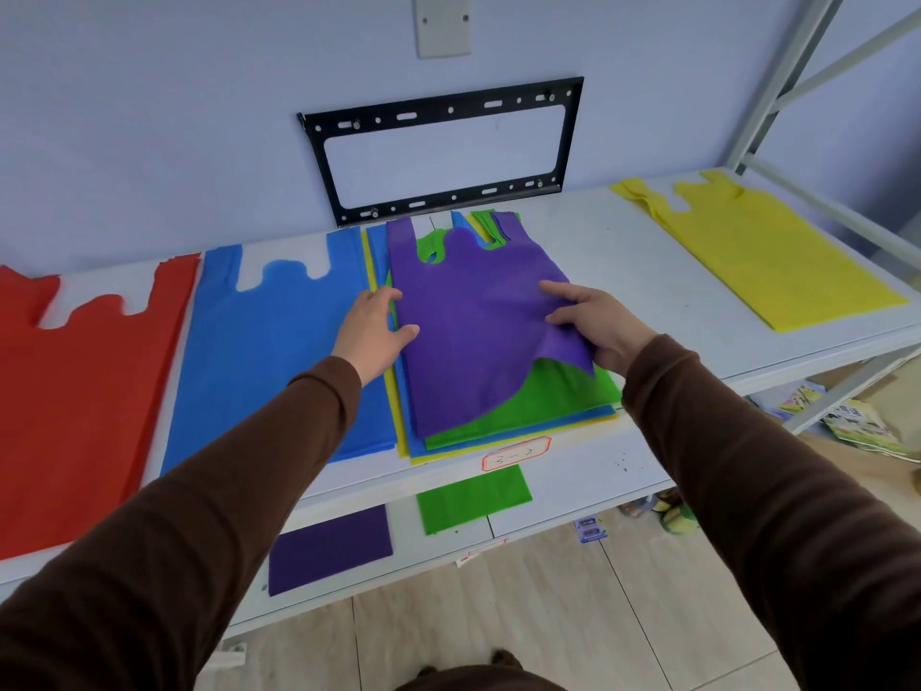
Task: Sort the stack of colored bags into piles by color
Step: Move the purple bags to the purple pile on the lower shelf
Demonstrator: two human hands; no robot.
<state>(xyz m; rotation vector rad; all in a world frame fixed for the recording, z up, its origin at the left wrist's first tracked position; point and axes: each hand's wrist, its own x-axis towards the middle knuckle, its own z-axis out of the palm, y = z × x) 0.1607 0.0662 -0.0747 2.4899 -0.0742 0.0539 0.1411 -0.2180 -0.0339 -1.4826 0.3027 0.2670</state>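
Right hand [600, 324] pinches the near right corner of the purple non-woven vest bag [473, 311], lifting it off the mixed-colour bag stack [548, 406] mid white table [623, 251]. Left hand [374, 326] open, flat, pressing the stack's left edge.

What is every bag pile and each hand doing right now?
Purple bag: top of mixed stack, near right corner lifted.
Mixed stack: unsorted, green under purple.
Right hand: pinching purple bag's edge.
Left hand: flat, pressing the stack.
Red pile: flat.
Blue pile: flat.
Yellow pile: flat.
Lower-shelf purple and green piles: flat.
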